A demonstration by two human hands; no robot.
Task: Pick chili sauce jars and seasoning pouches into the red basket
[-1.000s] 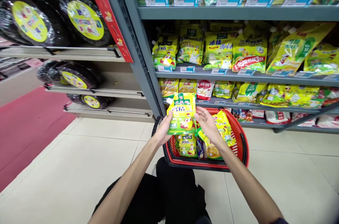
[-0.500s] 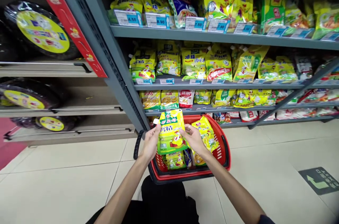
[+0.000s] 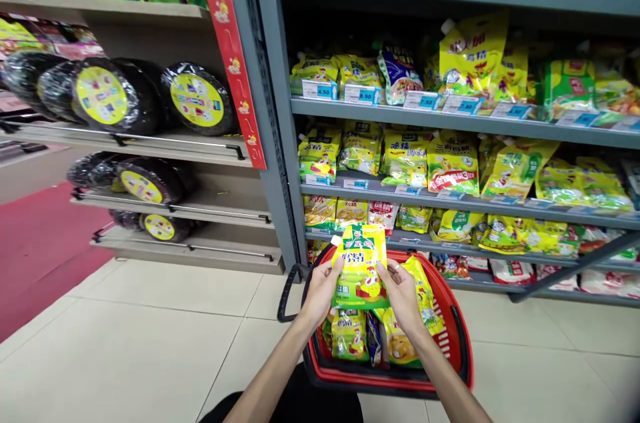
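Observation:
A yellow and green seasoning pouch (image 3: 360,263) with a white spout at its upper left is held upright over a red shopping basket (image 3: 453,316). My left hand (image 3: 323,286) pinches its left edge, and my right hand (image 3: 401,289) grips the right edge, thumb on the front. Inside the basket, below the held pouch, lie a smaller yellow packet (image 3: 349,336), a dark blue packet (image 3: 374,336) and a larger yellow bag (image 3: 423,289) on the right. The basket's black handle (image 3: 287,293) leans out to the left.
Grey shelves (image 3: 450,117) in front carry several rows of yellow seasoning bags (image 3: 407,156) with price tags. On the left, a beige rack (image 3: 200,149) holds round black-wrapped packages (image 3: 197,99) with yellow labels. Pale floor tiles (image 3: 165,343) surround the basket, with red flooring (image 3: 50,249) farther left.
The view has swung left and up, so shelves, basket and hands appear farther right and lower. Both hands still hold the pouch over the basket in much the same way.

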